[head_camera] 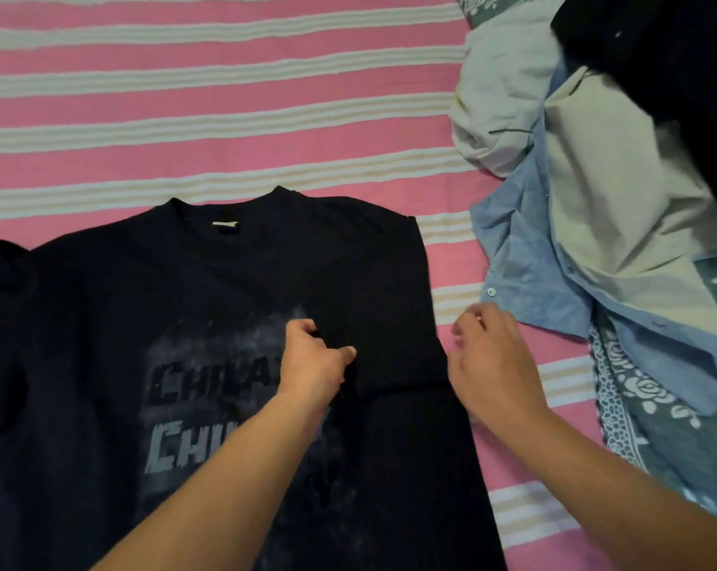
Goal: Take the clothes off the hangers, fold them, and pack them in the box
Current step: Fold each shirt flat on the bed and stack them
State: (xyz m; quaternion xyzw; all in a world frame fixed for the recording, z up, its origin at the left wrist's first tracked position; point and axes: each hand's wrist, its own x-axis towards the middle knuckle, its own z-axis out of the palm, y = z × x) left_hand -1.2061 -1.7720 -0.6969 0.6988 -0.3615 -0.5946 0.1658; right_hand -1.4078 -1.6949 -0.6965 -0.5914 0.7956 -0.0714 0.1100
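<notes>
Black cotton fills the lower left of the view: a dark T-shirt (233, 290) lies face up on the pink-and-white striped bedsheet (225, 96), its hem cut off by the bottom edge and its left sleeve bunched in shadow, hard to read. The grey print on its chest is partly covered by the left forearm, so only broken letters show. The shirt's right side looks folded inward over the front, though the dark cloth makes the fold line difficult to trace.

At the middle of the shirt, the left hand (313, 360) pinches a small ridge of the black fabric between its thumb and curled fingers. Just to the right of that pinch, at the shirt's right edge, the right hand (493, 364) hovers with fingers loosely bent; its fingertips face away, and I cannot tell whether it touches the shirt or holds anything.

Beyond the right hand, further right, a heap of clothes lies on the bed: a light blue button shirt (525, 265), a pale beige garment (608, 191) over it, a whitish one (501, 96) behind, and a black item (670, 63) cut off at the top corner. A grey floral cloth (653, 410) sits under the pile.
</notes>
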